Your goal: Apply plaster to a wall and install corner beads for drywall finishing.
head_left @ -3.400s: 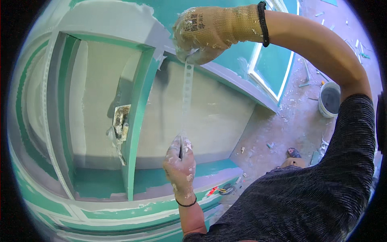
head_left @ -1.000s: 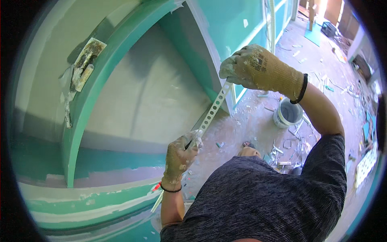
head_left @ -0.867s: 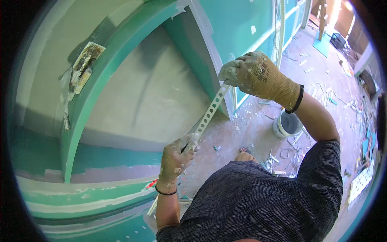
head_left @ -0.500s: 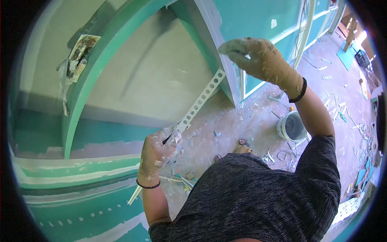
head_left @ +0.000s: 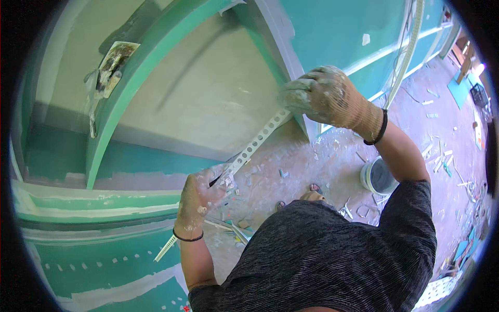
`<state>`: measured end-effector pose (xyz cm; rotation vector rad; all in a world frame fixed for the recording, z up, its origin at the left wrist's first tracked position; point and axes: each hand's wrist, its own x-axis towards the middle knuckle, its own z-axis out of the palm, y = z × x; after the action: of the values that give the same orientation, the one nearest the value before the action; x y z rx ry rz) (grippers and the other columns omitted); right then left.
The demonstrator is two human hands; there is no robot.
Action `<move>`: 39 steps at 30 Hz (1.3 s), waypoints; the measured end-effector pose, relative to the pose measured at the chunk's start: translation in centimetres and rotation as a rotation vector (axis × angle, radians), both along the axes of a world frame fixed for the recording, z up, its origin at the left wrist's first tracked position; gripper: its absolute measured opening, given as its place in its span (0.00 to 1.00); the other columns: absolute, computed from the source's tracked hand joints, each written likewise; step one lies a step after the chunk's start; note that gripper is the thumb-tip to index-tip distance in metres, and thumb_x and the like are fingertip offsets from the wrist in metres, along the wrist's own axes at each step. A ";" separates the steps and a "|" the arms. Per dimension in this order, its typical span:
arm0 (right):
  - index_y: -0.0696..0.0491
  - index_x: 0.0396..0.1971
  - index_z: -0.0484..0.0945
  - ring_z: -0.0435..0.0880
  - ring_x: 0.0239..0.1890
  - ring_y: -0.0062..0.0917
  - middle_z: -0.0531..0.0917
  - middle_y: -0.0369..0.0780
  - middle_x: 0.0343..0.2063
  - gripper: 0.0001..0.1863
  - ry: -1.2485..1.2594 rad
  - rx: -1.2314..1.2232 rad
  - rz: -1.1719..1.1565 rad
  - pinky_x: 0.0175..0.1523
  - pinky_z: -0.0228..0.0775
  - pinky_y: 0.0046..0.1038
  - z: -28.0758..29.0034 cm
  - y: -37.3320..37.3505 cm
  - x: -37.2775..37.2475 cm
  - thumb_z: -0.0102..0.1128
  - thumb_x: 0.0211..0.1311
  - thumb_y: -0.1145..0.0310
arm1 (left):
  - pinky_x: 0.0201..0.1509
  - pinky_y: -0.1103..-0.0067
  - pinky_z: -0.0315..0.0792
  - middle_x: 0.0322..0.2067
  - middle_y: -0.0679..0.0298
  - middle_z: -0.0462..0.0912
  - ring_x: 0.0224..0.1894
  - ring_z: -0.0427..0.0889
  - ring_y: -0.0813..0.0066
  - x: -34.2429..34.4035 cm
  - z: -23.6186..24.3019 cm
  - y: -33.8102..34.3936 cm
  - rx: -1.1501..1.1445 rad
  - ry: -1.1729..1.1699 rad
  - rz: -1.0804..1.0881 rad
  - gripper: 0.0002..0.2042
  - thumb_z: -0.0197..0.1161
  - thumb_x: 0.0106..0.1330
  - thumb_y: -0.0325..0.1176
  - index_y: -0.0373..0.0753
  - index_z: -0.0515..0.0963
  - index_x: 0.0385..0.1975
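Observation:
My gloved left hand [head_left: 200,200] is closed on a white perforated strip [head_left: 258,140] low in the middle of the view; a narrow dark shape shows at its thumb, too small to name. The strip runs up to the right, where my gloved right hand [head_left: 317,96] has its fingers curled at the upper end. Both gloves are smeared with white compound. Behind them stands a curved green-and-grey board niche [head_left: 182,83]. At its left divider rests a compound-caked hawk or trowel [head_left: 114,65], with a blade hanging below it.
A white bucket [head_left: 371,182] stands on the dusty floor [head_left: 431,145], among scattered offcuts. Green wall panels [head_left: 348,31] with white seams run off to the upper right. A dark crate [head_left: 478,96] sits near a turquoise sheet [head_left: 458,89] at the far right.
The strip has gone from vertical to diagonal and the view has turned toward the floor. My right hand lifted off the strip half a second ago and has come back down onto its end.

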<state>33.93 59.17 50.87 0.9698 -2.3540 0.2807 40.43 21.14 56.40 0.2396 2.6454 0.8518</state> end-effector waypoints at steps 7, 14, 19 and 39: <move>0.52 0.50 0.85 0.89 0.45 0.29 0.88 0.41 0.50 0.17 0.010 -0.533 -0.134 0.50 0.80 0.31 0.8 -1.0 2.3 0.68 0.65 0.59 | 0.36 0.69 0.80 0.31 0.56 0.88 0.31 0.87 0.59 1.3 2.6 0.0 -0.330 0.543 -0.155 0.18 0.68 0.62 0.34 0.35 0.85 0.51; 0.59 0.57 0.79 0.84 0.33 0.19 0.88 0.39 0.46 0.30 -1.243 -1.390 0.310 0.34 0.74 0.20 2.7 -10.1 5.8 0.57 0.75 0.45 | 0.28 0.69 0.77 0.30 0.65 0.81 0.25 0.81 0.66 0.6 6.8 1.7 -0.783 1.208 -0.182 0.20 0.71 0.62 0.35 0.46 0.84 0.56; 0.56 0.64 0.74 0.83 0.34 0.20 0.86 0.36 0.48 0.28 -0.785 -1.084 0.304 0.37 0.73 0.25 5.1 -15.5 4.8 0.59 0.73 0.52 | 0.28 0.77 0.75 0.38 0.73 0.80 0.30 0.78 0.76 0.4 8.5 0.6 -0.916 1.472 -0.412 0.28 0.66 0.56 0.37 0.48 0.79 0.62; 0.63 0.64 0.73 0.91 0.31 0.25 0.87 0.48 0.50 0.24 -0.668 -1.728 0.597 0.31 0.89 0.20 10.8 -11.0 -2.3 0.49 0.81 0.59 | 0.65 0.62 0.74 0.50 0.66 0.86 0.55 0.82 0.63 -6.5 9.6 -22.9 -0.450 1.608 0.132 0.15 0.70 0.60 0.41 0.51 0.86 0.48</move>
<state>31.64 48.20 61.68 0.5390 -1.1710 2.5297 33.91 -1.75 66.01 0.9358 4.1981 -0.1811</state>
